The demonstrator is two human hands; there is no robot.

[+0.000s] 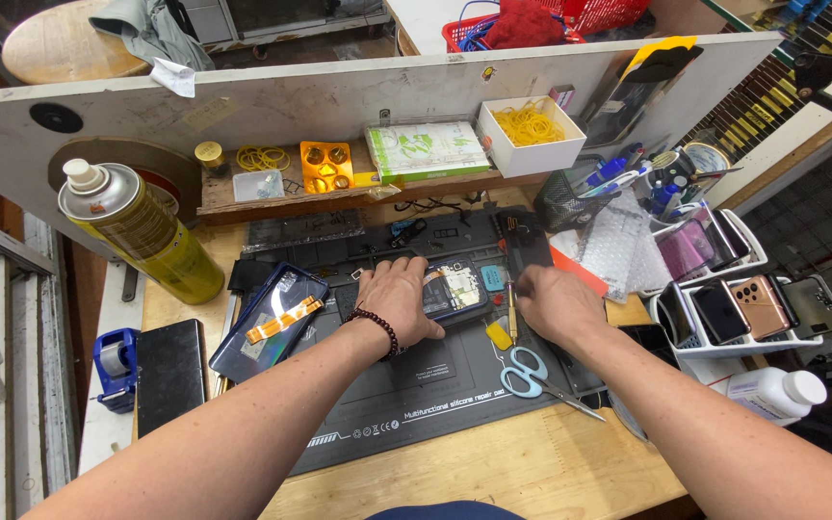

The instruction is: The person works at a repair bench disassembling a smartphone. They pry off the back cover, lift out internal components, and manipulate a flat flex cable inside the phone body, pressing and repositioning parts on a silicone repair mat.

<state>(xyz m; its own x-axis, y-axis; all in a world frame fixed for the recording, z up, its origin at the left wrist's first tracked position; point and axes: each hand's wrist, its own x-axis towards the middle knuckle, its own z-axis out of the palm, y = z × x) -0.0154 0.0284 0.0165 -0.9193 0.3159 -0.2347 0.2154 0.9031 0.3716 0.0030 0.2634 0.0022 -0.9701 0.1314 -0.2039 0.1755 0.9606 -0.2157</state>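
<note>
I see L hand [399, 300] pressed flat on opened phone [455, 291] | phone frame-centre, long axis L-R | R hand [553, 303] just right, grip unclear

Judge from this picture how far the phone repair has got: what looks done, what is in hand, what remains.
Done: the opened phone shows its insides, and a separate panel with an orange flex cable lies on the repair mat. In hand: the left hand steadies the phone; the right hand rests beside it. Left: the phone is not yet closed.
</note>
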